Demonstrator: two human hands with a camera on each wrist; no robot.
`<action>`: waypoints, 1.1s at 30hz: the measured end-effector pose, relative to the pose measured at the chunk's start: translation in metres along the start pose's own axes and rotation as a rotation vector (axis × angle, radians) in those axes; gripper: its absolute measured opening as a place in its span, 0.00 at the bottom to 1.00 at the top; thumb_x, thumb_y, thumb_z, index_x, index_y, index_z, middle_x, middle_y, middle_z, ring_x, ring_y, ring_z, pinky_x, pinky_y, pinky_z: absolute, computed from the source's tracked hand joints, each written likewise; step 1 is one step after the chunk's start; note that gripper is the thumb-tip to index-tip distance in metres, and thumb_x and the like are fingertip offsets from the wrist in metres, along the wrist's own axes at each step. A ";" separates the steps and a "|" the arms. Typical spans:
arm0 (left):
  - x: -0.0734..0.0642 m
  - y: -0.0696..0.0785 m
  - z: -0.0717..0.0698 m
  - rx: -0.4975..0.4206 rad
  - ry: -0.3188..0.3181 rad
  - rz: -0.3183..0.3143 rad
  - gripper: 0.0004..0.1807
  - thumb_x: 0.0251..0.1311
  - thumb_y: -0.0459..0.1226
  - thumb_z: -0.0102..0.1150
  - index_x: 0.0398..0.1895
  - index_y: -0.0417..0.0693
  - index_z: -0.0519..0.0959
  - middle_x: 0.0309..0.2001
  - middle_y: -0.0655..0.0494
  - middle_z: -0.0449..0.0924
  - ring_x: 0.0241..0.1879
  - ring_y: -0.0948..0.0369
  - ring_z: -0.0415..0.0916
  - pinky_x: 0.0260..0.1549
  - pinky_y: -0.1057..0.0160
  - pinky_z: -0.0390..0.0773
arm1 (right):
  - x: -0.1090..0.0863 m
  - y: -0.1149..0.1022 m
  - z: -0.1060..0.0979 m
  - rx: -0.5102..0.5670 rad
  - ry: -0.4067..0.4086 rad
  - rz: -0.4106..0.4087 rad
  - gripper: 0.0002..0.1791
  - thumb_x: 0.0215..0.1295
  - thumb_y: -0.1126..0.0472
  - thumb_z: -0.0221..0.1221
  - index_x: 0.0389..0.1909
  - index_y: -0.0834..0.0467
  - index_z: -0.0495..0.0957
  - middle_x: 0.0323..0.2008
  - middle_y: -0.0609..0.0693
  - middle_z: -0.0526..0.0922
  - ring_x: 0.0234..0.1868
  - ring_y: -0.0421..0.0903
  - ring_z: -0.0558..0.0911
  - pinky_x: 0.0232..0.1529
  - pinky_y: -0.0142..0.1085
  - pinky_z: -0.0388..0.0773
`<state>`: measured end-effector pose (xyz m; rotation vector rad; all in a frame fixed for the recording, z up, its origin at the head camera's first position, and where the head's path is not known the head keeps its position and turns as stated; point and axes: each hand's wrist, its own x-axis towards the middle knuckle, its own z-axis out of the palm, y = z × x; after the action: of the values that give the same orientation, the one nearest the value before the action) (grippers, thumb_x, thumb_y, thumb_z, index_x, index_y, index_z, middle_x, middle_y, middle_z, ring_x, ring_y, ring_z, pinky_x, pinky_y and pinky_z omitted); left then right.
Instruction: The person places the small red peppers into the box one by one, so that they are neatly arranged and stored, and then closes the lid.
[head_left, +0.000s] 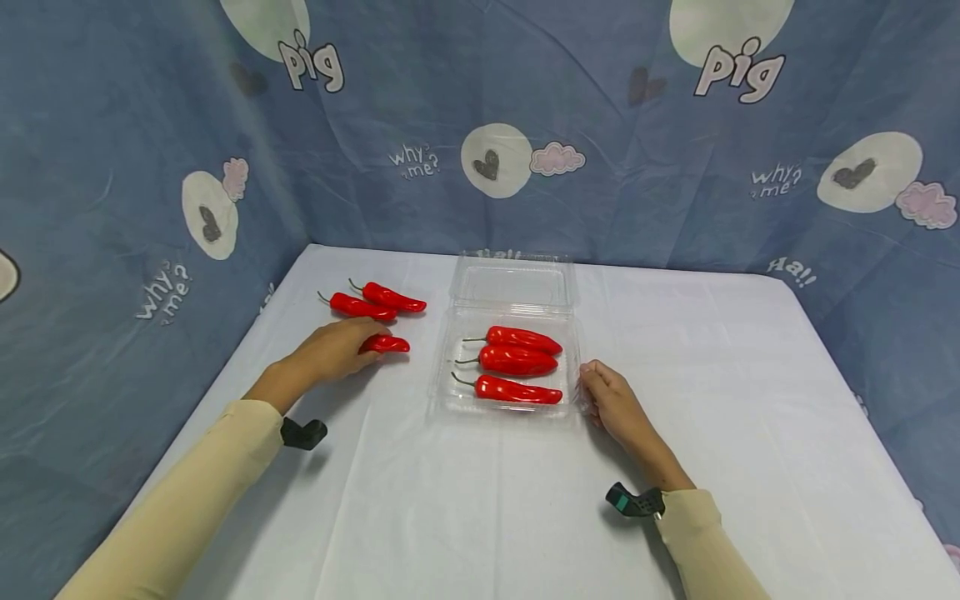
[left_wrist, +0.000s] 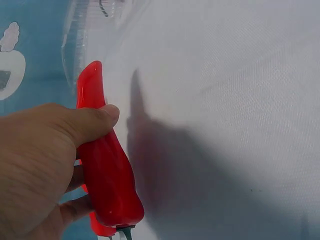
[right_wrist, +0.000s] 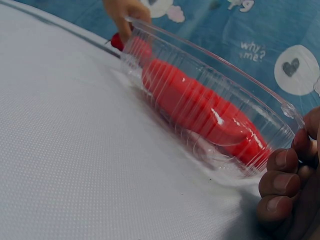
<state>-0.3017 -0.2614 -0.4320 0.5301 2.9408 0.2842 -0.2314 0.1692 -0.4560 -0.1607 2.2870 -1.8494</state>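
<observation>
In the head view, my left hand [head_left: 336, 350] is at the left of the table, gripping a glossy red chili pepper [head_left: 393, 344]. The left wrist view shows the thumb pressed on this pepper [left_wrist: 110, 175], its green stem pointing down in the picture. Two more peppers, one nearer [head_left: 363, 307] and one farther [head_left: 395, 297], lie just beyond that hand. A clear plastic clamshell box [head_left: 441, 379] stands mid-table with three red peppers [head_left: 517, 361] side by side inside. My right hand [head_left: 611, 404] pinches the box's right edge; its fingers [right_wrist: 280, 182] are curled in the right wrist view.
The box's hinged lid [head_left: 513, 283] lies folded back toward the far table edge. A white cloth [head_left: 465, 500] covers the table. Behind and at the sides hangs a blue printed curtain [head_left: 600, 208].
</observation>
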 end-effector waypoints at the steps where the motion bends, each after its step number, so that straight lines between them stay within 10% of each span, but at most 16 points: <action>1: 0.000 0.000 0.000 -0.005 -0.001 -0.004 0.26 0.61 0.40 0.70 0.63 0.46 0.77 0.59 0.47 0.79 0.56 0.51 0.74 0.59 0.41 0.74 | 0.000 0.000 0.000 0.001 0.000 0.001 0.19 0.82 0.59 0.41 0.31 0.68 0.65 0.18 0.51 0.64 0.16 0.43 0.64 0.16 0.31 0.63; 33: -0.003 0.015 -0.021 -0.022 0.102 0.089 0.25 0.62 0.39 0.69 0.63 0.49 0.77 0.59 0.50 0.79 0.59 0.51 0.75 0.58 0.44 0.76 | 0.015 0.034 -0.003 0.012 0.006 -0.032 0.21 0.82 0.51 0.44 0.31 0.63 0.65 0.17 0.48 0.63 0.15 0.43 0.63 0.15 0.33 0.62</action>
<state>-0.2970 -0.2517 -0.4083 0.6634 3.0130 0.3642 -0.2449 0.1766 -0.4902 -0.1908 2.2902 -1.8809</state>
